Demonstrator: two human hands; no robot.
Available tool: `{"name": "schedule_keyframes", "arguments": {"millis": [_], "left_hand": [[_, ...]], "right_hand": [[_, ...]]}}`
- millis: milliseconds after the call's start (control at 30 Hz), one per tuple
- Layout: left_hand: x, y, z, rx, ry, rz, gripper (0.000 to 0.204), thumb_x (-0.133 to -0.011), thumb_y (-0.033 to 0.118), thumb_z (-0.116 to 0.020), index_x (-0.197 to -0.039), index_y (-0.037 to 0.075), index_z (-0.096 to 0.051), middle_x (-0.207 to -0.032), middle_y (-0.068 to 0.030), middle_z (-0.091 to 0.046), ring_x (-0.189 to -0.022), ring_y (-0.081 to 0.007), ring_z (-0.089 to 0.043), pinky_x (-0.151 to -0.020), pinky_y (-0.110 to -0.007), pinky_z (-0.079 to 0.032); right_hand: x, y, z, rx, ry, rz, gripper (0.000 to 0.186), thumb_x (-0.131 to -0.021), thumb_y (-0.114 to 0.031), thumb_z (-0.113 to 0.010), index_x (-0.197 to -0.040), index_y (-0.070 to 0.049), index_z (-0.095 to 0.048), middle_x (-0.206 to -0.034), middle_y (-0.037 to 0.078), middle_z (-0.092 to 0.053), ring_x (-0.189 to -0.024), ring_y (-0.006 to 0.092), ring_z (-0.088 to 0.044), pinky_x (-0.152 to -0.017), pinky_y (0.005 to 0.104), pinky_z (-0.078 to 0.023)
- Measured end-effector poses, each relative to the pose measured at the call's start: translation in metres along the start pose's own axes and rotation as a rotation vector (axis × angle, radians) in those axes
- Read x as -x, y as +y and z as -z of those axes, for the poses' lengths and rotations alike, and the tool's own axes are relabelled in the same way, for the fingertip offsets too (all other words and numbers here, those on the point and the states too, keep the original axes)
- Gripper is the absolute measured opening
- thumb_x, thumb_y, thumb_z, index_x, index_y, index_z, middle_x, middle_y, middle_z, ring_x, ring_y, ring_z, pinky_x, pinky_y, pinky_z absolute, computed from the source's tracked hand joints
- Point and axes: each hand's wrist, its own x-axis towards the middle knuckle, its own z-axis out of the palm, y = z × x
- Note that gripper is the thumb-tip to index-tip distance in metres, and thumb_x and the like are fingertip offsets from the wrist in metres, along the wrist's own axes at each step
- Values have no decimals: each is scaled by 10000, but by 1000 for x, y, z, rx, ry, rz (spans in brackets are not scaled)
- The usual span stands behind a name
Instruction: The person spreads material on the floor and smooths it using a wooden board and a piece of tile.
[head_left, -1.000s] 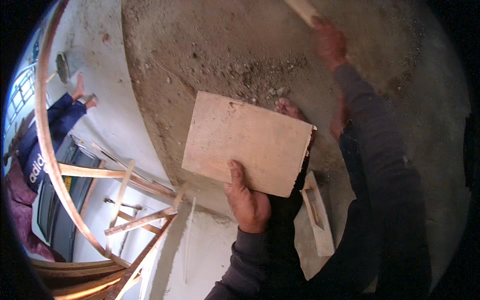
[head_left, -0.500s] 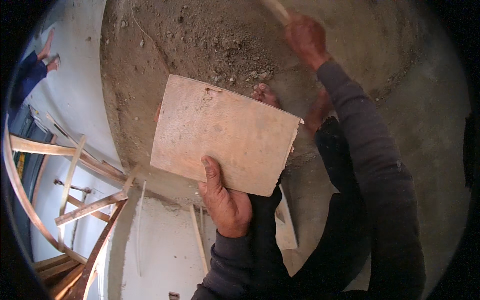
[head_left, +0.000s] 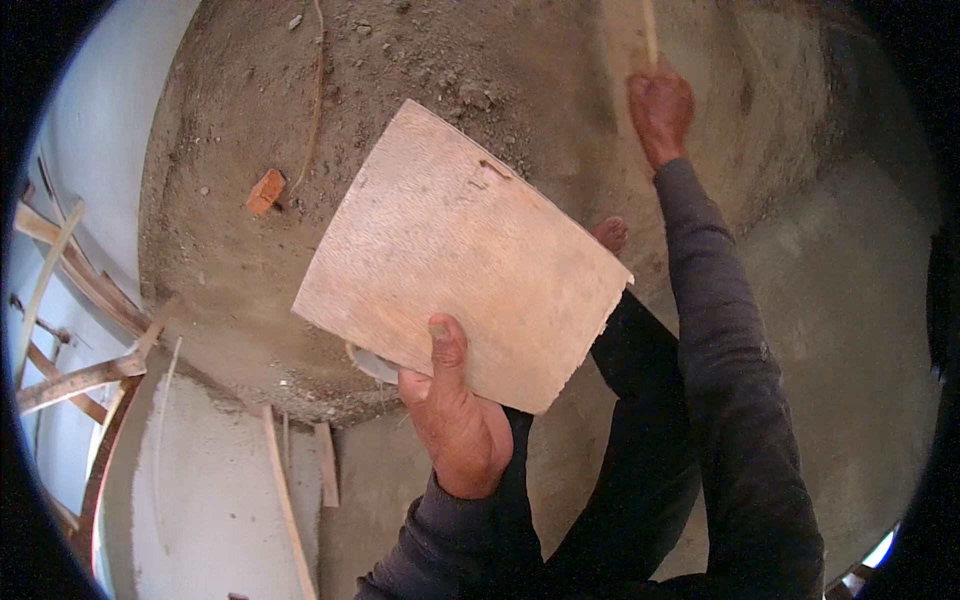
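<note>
Plywood board (head_left: 465, 255) sits level at centre frame, pinched at its six o'clock edge by your left hand (head_left: 452, 420) (thumb on top, keeping it flat), while your right hand (head_left: 660, 105), at one o'clock, closes round a wooden handle (head_left: 648, 30) above the dirt floor (head_left: 250, 120).

reddish broken brick piece (head_left: 265, 190) on the rough, gravelly dirt ground (head_left: 420, 60) | thin cord (head_left: 316, 90) trailing just beside it | pale wooden scaffold poles (head_left: 80, 290) crossing at left | loose wooden slats (head_left: 290, 500) lying on the grey plastered surface (head_left: 210, 490) below
</note>
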Motion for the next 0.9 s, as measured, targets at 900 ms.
{"name": "schedule_keyframes", "arguments": {"millis": [900], "left_hand": [[-14,28,-11,341,129,52,575,-855,236,-625,-1287,-28,-354,-1258,-154,-471,-1131,-273,-477,-984,-402,-378]], "right_hand": [[-116,92,81,146,10,144,269,-681,-214,-627,-731,50,-613,-728,231,-588,-792,354,-575,-719,403,-432]]}}
